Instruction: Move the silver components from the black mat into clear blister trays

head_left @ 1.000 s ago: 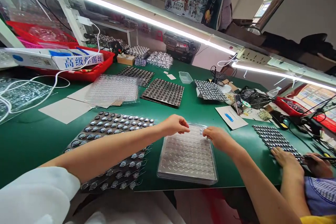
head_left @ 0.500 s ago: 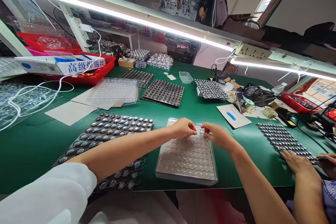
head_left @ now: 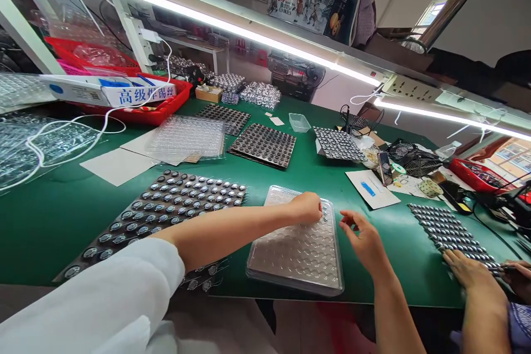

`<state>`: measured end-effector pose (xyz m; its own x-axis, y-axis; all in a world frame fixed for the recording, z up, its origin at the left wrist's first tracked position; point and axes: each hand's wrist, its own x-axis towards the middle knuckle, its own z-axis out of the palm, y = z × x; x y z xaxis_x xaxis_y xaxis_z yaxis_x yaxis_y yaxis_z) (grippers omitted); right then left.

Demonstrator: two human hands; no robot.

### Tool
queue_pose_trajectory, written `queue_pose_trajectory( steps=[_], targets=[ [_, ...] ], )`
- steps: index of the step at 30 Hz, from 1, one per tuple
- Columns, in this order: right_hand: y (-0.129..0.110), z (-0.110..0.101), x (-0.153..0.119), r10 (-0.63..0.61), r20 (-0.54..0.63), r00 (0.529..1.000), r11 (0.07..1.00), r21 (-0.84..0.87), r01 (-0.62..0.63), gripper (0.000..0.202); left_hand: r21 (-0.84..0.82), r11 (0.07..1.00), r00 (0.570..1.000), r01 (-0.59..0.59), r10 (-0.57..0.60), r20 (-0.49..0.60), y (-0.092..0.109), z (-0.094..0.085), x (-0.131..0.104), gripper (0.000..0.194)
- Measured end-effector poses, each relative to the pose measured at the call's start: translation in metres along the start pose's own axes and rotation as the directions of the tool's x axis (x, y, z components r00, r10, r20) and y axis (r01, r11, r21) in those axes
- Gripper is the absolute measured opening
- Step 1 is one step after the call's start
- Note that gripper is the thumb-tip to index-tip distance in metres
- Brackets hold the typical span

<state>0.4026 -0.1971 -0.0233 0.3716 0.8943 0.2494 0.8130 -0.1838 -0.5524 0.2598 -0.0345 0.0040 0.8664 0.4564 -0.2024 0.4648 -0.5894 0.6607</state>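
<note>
My left hand (head_left: 307,208) is closed over the upper right part of a clear plastic tray (head_left: 294,254) with rows of round pockets; what its fingers hold is hidden. A few small round silvery parts (head_left: 325,212) sit in the tray's pockets beside these fingers. Just right of the tray, my right hand (head_left: 362,232) hovers with thumb and fingers apart and nothing between them. Under and beyond my left forearm lies a dark board (head_left: 174,199) carrying rows of round silver parts with thin wires.
Behind are a stack of clear trays (head_left: 188,137), boards of round parts (head_left: 265,145), a small clear box (head_left: 299,122) and a red basket (head_left: 161,113). At right, another person's hands (head_left: 468,268) touch a board (head_left: 452,232).
My right hand has moved right, off the tray, and its fingers have spread. My left hand has shifted slightly right over the tray. The camera view has shifted a little.
</note>
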Motion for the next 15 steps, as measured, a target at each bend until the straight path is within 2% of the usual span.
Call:
queue_pose_trajectory(
  steps=[6, 11, 13, 15],
  targets=[
    [0.003, 0.001, -0.012, -0.010, 0.012, 1.000, 0.999, -0.046, 0.010, 0.028, 0.121, 0.991, 0.996, 0.053, -0.061, 0.062, 0.012, 0.000, 0.007, 0.021],
    [-0.004, 0.001, -0.012, -0.032, -0.094, 0.995, 0.989, -0.146, 0.018, 0.032, 0.140, 0.985, 0.989, 0.100, -0.114, 0.094, 0.017, -0.003, 0.013, 0.029],
    [-0.013, 0.001, -0.008, -0.063, -0.168, 0.984, 0.980, -0.197, 0.029, 0.035, 0.118, 0.990, 0.993, 0.083, -0.093, 0.079, 0.015, -0.007, 0.005, 0.032],
    [-0.025, 0.003, -0.002, -0.121, -0.204, 0.971, 0.970, -0.231, 0.073, 0.037, 0.089, 0.996, 0.998, 0.008, -0.013, 0.062, 0.007, -0.014, -0.009, 0.036]
  ],
)
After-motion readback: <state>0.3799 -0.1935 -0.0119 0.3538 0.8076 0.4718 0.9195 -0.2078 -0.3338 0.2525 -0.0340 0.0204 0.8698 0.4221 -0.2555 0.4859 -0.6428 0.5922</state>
